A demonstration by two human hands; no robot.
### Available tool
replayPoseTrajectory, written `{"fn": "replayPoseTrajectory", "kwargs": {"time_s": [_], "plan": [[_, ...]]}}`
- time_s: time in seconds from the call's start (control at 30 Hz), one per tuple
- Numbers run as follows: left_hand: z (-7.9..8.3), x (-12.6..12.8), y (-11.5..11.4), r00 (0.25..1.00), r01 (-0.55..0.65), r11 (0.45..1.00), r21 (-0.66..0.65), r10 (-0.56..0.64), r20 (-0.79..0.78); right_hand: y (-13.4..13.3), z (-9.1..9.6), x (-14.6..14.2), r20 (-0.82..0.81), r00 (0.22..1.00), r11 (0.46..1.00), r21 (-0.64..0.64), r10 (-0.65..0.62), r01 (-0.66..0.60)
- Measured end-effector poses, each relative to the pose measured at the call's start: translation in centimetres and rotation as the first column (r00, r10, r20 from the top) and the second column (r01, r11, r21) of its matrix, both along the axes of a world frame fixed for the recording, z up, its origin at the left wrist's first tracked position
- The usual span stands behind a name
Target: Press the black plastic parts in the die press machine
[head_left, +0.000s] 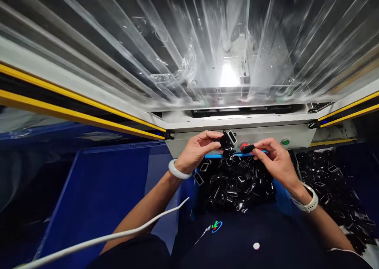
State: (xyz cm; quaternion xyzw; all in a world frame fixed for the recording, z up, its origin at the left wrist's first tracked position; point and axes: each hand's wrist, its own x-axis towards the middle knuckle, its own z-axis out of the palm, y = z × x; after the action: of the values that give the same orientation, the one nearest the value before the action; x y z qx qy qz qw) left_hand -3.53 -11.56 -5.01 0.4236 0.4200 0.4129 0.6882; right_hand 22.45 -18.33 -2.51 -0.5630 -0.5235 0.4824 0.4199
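Left fingers [207, 136] gripping black plastic molding [227, 143], right fingers [262, 143] pinching black bar [248, 148], held level, pointing at molding

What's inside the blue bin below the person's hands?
A heap of glossy black plastic parts fills the blue bin, many shaped like small rectangular frames. The heap covers the bin's floor, and the person's body hides its near side.

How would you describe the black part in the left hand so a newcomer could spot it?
Find the grey machine panel. In front of it, above a heap of black plastic parts, is the left hand with a white bangle. Its black moulded part has a rectangular frame, unlike the small bar in the right hand.
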Motion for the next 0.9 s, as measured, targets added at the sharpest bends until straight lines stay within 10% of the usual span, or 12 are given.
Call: {"fn": "replayPoseTrajectory", "kwargs": {"time_s": [0.53,0.67,0.77,0.9], "plan": [[2.6,4.7,2.6,0.985,-0.101,0.915,0.390,0.147,-0.092,6.0,1.4,-1.7,0.104,0.993,0.995,0.079,0.048,-0.057],[4.3,5.0,8.2,0.938,-0.195,0.837,0.511,0.311,-0.151,13.4,4.5,-1.6,0.258,0.964,0.957,0.258,0.067,-0.136],[5.4,5.2,14.8,0.889,-0.309,0.754,0.579,0.446,-0.106,22.0,7.9,-2.9,0.487,0.847,0.887,0.460,-0.213,-0.041],[6.0,5.5,23.5,0.843,-0.324,0.761,0.562,0.502,-0.194,31.9,10.6,-5.0,0.689,0.659,0.931,0.360,-0.303,0.052]]}}
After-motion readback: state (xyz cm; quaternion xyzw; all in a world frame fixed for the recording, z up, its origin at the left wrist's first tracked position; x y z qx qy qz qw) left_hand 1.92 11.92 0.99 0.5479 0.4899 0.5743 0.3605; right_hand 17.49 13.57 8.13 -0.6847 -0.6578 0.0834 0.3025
